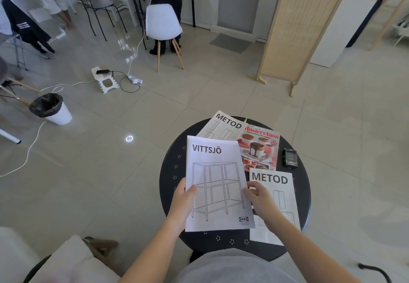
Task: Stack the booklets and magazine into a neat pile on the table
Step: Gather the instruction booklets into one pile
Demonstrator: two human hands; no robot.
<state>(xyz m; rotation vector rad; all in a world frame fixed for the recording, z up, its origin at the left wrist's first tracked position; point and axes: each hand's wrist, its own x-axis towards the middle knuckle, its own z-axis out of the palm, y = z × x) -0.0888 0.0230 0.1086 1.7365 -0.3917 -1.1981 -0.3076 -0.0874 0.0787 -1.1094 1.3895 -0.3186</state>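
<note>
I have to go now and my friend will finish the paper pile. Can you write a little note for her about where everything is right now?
Left hand: holding the left edge of the shelf booklet, thumb on top.
Right hand: fingers at that booklet's right edge; it covers part of the near cabinet booklet.
The magazine lies face up on the round black table, toward its far side, overlapping the far cabinet booklet. A small dark packet sits right of the magazine.
Done: nothing is neatly stacked yet.
Left: gather all three booklets and the magazine into one squared pile.
</note>
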